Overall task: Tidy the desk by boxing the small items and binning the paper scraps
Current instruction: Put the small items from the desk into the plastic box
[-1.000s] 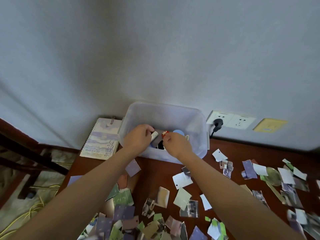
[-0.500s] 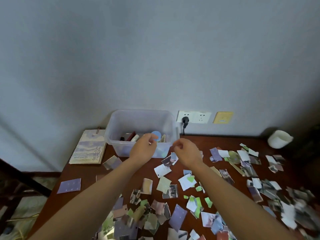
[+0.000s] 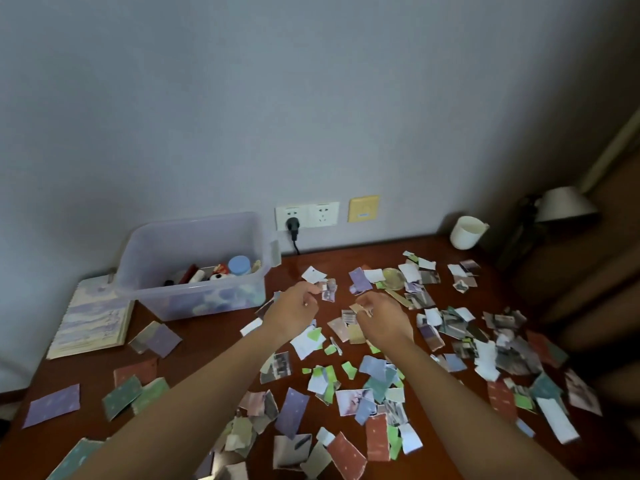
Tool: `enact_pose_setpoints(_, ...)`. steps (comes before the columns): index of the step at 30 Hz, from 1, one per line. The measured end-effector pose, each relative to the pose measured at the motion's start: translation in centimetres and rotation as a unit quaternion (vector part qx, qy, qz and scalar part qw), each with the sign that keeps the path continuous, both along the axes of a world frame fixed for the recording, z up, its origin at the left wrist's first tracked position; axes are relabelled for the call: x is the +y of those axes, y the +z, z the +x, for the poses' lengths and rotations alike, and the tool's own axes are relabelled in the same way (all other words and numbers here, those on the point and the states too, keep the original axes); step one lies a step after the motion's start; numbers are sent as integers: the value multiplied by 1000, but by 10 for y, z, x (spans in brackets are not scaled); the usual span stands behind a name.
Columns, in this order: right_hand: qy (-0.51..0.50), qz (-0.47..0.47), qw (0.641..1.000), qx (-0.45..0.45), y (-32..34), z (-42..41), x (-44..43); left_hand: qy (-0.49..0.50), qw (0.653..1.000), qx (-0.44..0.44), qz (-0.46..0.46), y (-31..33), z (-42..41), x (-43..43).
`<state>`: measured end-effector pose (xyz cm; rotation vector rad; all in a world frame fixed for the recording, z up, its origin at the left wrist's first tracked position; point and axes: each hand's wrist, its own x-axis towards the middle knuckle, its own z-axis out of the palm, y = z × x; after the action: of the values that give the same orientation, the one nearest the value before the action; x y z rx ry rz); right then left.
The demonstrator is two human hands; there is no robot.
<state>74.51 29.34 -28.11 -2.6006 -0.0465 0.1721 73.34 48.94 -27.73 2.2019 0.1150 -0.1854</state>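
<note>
Torn paper scraps (image 3: 367, 389) of many colours cover the brown desk (image 3: 207, 344). A clear plastic box (image 3: 156, 244) stands at the back left against the wall, with several small items in it, among them a blue-lidded jar (image 3: 239, 265). My left hand (image 3: 294, 311) hovers over the scraps just right of the box, fingers curled, tips beside a picture scrap (image 3: 329, 293); a hold is unclear. My right hand (image 3: 384, 318) is close beside it, pinching a tan scrap (image 3: 356, 308). A small round glassy item (image 3: 393, 277) lies among the far scraps.
A spiral notebook (image 3: 93, 317) lies left of the box. A white cup (image 3: 467, 232) and a lamp (image 3: 564, 202) stand at the back right. A black plug (image 3: 293, 224) sits in the wall socket behind the box. The desk's left edge runs near a purple scrap (image 3: 52, 405).
Both hands have come out of the box and moved right and toward me, over the scraps. The view has swung right, showing the cup and lamp. The right hand has picked up a tan scrap.
</note>
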Motion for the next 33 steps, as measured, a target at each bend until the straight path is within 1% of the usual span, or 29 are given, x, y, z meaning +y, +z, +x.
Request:
enact_pose_setpoints(3,-17,-5,1000,8,-5,1,-31,-21,999,14,21,4,10,-32)
enact_pose_setpoints(8,-46,1,999,27,-11,13,-75,-42,999,27,20,2,26,-78)
enact_pose_setpoints(11,-55,0,998,29,-15,22,-95,-53,997,27,40,-3,40,-100)
enact_pose_setpoints(16,-60,-5,997,41,-24,46,-118,-71,995,46,45,-14,64,-128)
enact_pose_setpoints(25,-44,-9,997,65,-50,111,-124,-58,993,83,61,-31,115,-149)
enact_pose_setpoints(28,-39,-18,996,72,-61,135,-120,-62,991,102,56,-45,135,-147)
enact_pose_setpoints(33,0,-36,996,76,-85,171,-111,-70,988,114,74,-75,165,-140)
